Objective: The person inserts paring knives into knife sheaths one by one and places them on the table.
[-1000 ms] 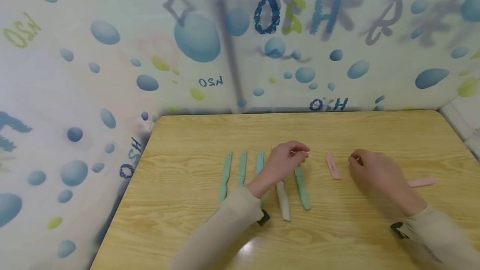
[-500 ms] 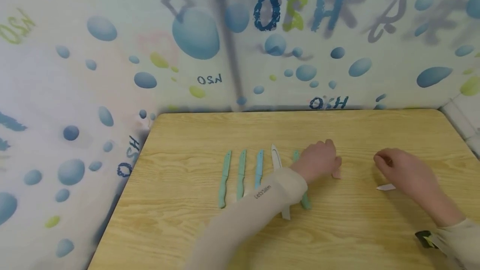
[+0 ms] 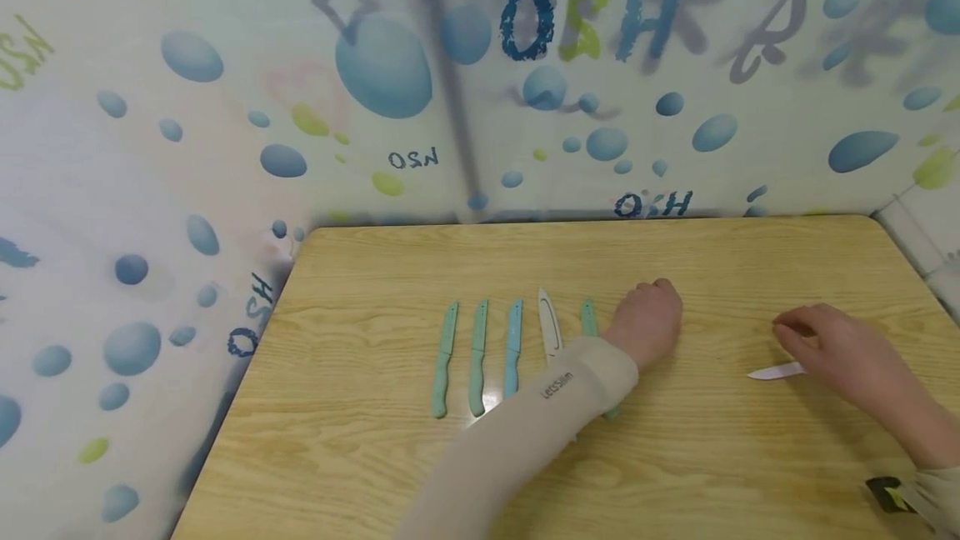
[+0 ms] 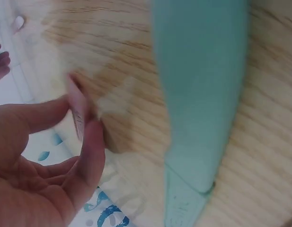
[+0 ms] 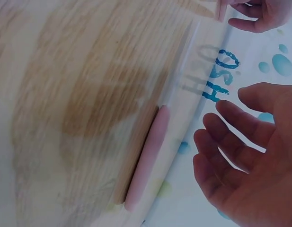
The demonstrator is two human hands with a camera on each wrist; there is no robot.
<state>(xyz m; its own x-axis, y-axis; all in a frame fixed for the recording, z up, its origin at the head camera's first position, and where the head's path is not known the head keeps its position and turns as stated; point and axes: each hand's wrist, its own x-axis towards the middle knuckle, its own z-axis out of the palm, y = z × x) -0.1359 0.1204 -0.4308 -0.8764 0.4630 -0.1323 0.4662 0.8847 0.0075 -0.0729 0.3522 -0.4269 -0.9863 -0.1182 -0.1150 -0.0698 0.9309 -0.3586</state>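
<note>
My left hand (image 3: 647,323) pinches a small pink blade sheath (image 4: 78,106) between thumb and fingers, close over the table; in the head view the hand hides it. Off to the right, my right hand (image 3: 843,357) hovers by a pink-handled paring knife, holding nothing. The knife's pale bare blade (image 3: 776,371) points left, while its pink handle (image 5: 148,156) shows in the right wrist view. There the fingers of the right hand (image 5: 245,151) are loosely bent, apart from the handle. A green knife (image 4: 202,71) lies beside the left hand.
Left of centre, a row of sheathed knives lies on the wooden table (image 3: 360,457): green knives (image 3: 442,373) (image 3: 478,365), a blue one (image 3: 513,348) and a white one (image 3: 550,323). The left sleeve (image 3: 540,432) crosses over part of the row. A patterned wall (image 3: 480,157) stands behind.
My left hand has moved right from above the knives and taken hold of the pink sheath that lay on the table. My right hand has shifted right, uncovering the pale blade.
</note>
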